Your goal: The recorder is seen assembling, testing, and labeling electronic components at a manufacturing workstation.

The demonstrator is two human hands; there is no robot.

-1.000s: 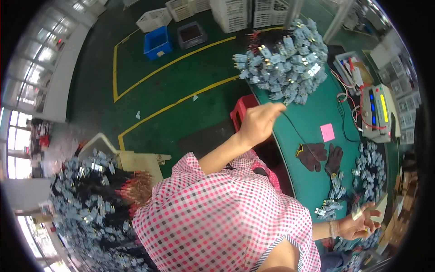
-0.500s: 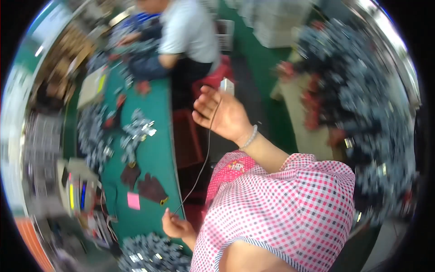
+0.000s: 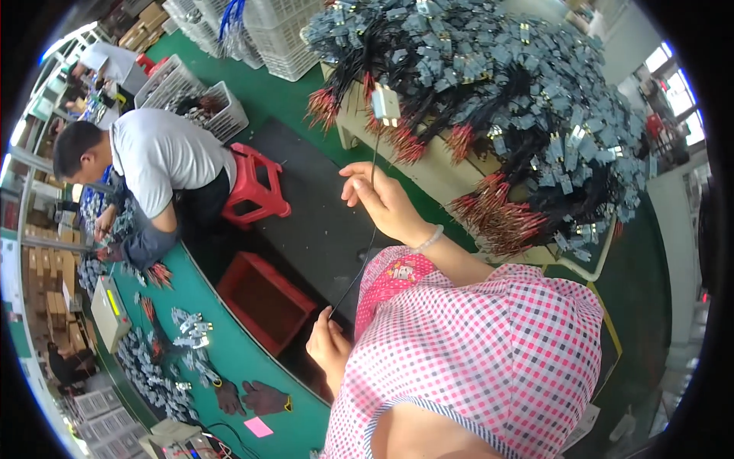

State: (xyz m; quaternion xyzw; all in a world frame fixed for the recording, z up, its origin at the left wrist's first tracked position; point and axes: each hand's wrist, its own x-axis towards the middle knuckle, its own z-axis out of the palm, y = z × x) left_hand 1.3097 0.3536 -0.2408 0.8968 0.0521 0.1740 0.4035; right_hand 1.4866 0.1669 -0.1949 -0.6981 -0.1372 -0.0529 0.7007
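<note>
A thin dark power cord [image 3: 358, 278] runs slantwise in front of my checked clothing. On its upper end is a pale grey plug [image 3: 386, 105] with metal prongs, standing above my fingers. My right hand [image 3: 386, 203], with a beaded bracelet at the wrist, has its fingers curled at the cord below the plug. Lower down, beside the edge of the green table [image 3: 252, 348], my left hand [image 3: 327, 344] pinches the cord near its other end. Part of the cord passes behind my right hand.
A large heap of grey plugs with black cords [image 3: 505, 84] covers a pale bench at right. Red stools and a red crate [image 3: 264, 302] stand left, near a seated person [image 3: 164, 157]. Dark gloves [image 3: 266, 398], a pink note [image 3: 258, 427] and plug bundles [image 3: 153, 375] lie on the table.
The view has swung right, toward the plug heap, so the table and seated person now lie further left. The plug stands higher above my right hand, whose fingers have curled in.
</note>
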